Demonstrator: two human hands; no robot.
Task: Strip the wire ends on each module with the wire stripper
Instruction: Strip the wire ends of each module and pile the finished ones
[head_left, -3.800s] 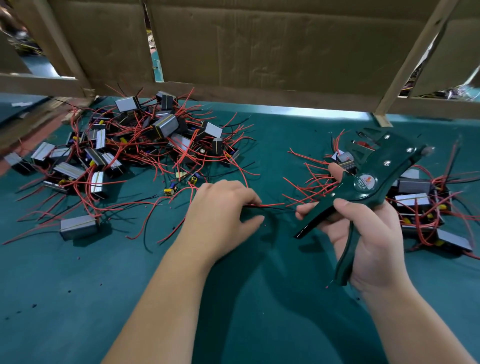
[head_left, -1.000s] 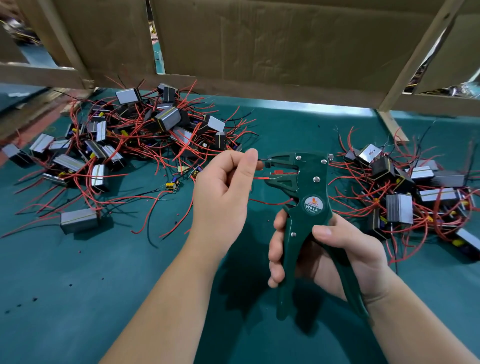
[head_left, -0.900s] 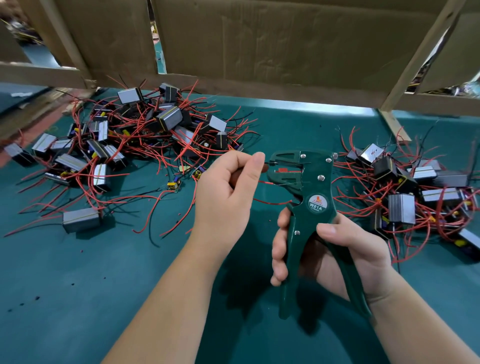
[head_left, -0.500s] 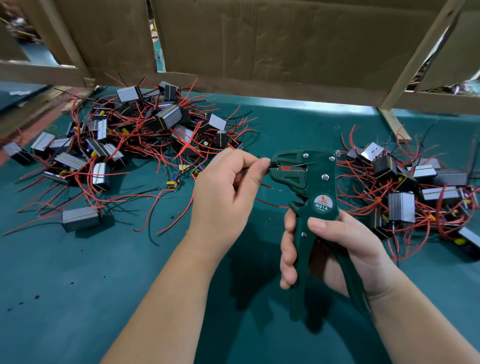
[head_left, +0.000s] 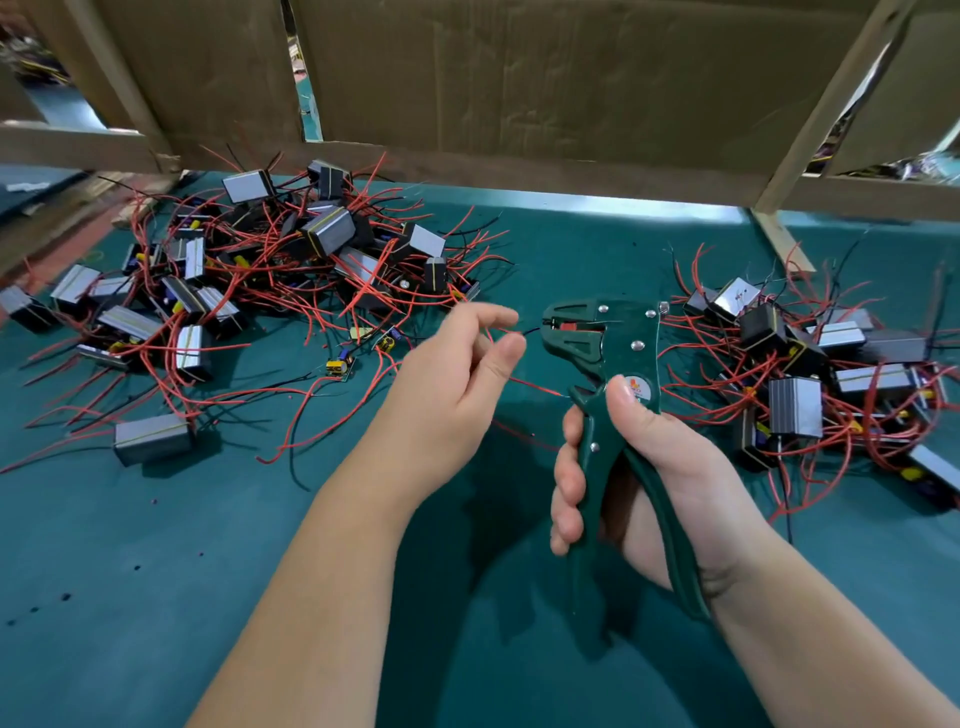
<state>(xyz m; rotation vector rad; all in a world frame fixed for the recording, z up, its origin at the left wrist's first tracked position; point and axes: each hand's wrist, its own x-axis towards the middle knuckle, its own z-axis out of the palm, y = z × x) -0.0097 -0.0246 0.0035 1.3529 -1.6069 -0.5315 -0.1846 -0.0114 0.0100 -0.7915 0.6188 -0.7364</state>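
My right hand (head_left: 649, 467) grips the dark green wire stripper (head_left: 618, 343) upright over the middle of the table, thumb on its round label, fingers round the left handle. The jaws point left. My left hand (head_left: 457, 374) is just left of the jaws, fingers curled, with a thin red wire (head_left: 501, 329) pinched between forefinger and thumb. A thin dark wire end runs from those fingers to the jaw mouth. Another red wire (head_left: 535, 387) hangs below the hand. Whether a module sits in the palm is hidden.
A large pile of grey-and-black modules with red wires (head_left: 249, 275) lies at the back left, a smaller pile (head_left: 810, 364) on the right. The table has a green mat (head_left: 156, 571). A cardboard wall on a wooden frame (head_left: 519, 104) closes off the back.
The stripper came from over the right pile to the middle, jaws turned left. My left hand brought a wire to the jaws, then drew back slightly. My right thumb slid up onto the label.
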